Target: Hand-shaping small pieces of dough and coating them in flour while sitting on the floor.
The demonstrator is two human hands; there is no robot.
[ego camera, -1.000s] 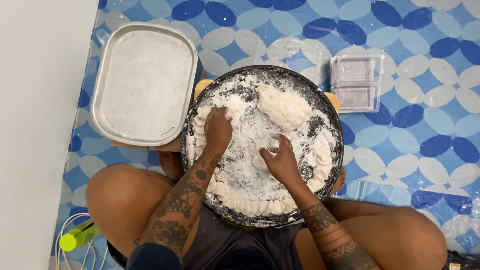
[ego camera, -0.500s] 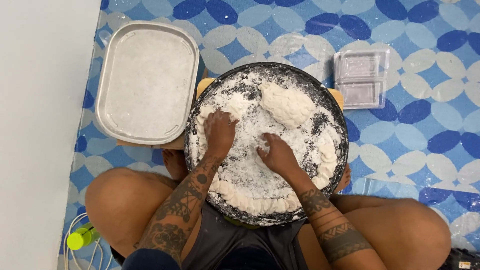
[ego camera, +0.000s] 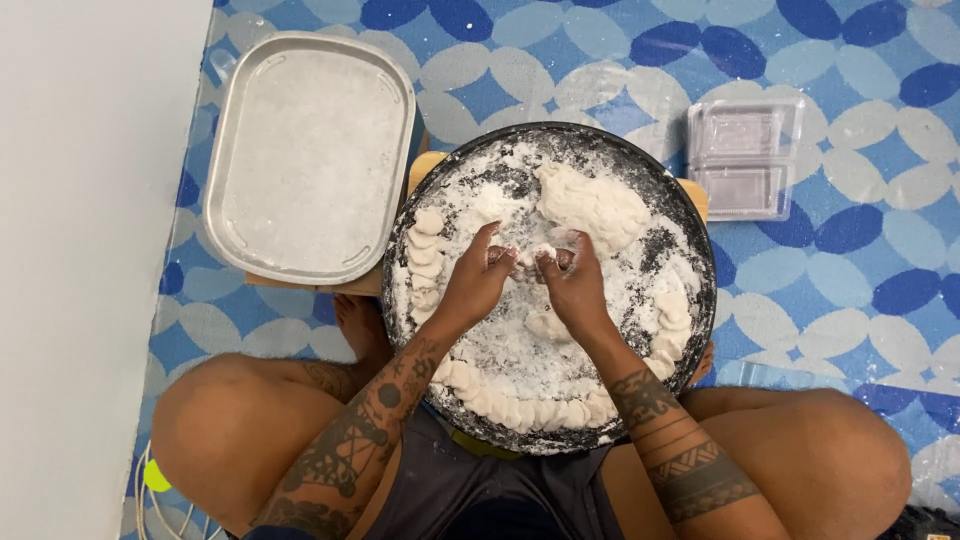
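Floury dough is pinched between my left hand (ego camera: 478,283) and right hand (ego camera: 572,285) at the middle of the round black pan (ego camera: 690,225) on the floor, shaped pieces (ego camera: 520,408) already lining its rim (the big lump (ego camera: 592,205) remains uncut).

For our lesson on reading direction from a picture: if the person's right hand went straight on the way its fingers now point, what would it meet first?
The right hand points up the picture and slightly left, pinching a small dough bit. Straight on, it would probably meet the dough lump in the floured pan first, though height above the pan is unclear.
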